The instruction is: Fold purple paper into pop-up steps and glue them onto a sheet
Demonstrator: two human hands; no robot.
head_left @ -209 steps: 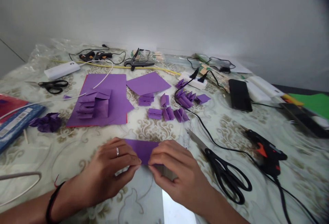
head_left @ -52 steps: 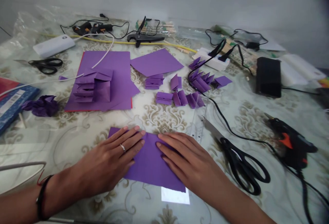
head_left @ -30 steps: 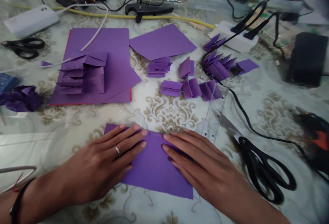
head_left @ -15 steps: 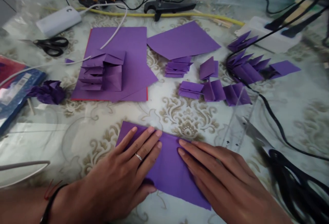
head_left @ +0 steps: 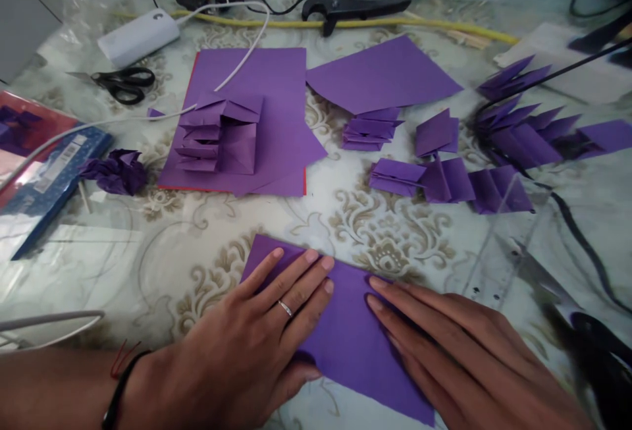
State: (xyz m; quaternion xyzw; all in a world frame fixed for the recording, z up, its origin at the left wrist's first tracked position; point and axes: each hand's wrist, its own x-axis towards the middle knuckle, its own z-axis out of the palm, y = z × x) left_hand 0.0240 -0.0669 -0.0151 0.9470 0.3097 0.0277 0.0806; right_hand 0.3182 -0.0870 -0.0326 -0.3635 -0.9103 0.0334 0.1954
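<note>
A purple paper (head_left: 353, 331) lies on the patterned tabletop at the front centre. Flat on its left part rests my left hand (head_left: 257, 328), fingers spread, with a ring on one finger. My right hand (head_left: 459, 344) lies along the paper's right side, fingers stretched out and pressing on its surface. Neither hand grips anything. Both hands cover parts of the paper's edges. Behind them, folded purple pieces (head_left: 237, 143) sit on a stack of purple sheets (head_left: 281, 74) with a red sheet's edge showing beneath.
Several folded purple pieces (head_left: 447, 180) stand at the right, near a clear ruler (head_left: 508, 245) and large scissors (head_left: 592, 338). Small scissors (head_left: 126, 82), crumpled purple paper (head_left: 116, 172) and a blue packet (head_left: 54, 173) are at the left. Cables cross the back.
The view has shifted, so the tabletop, hands and paper all appear further right. My hands keep nearly the same place on the paper.
</note>
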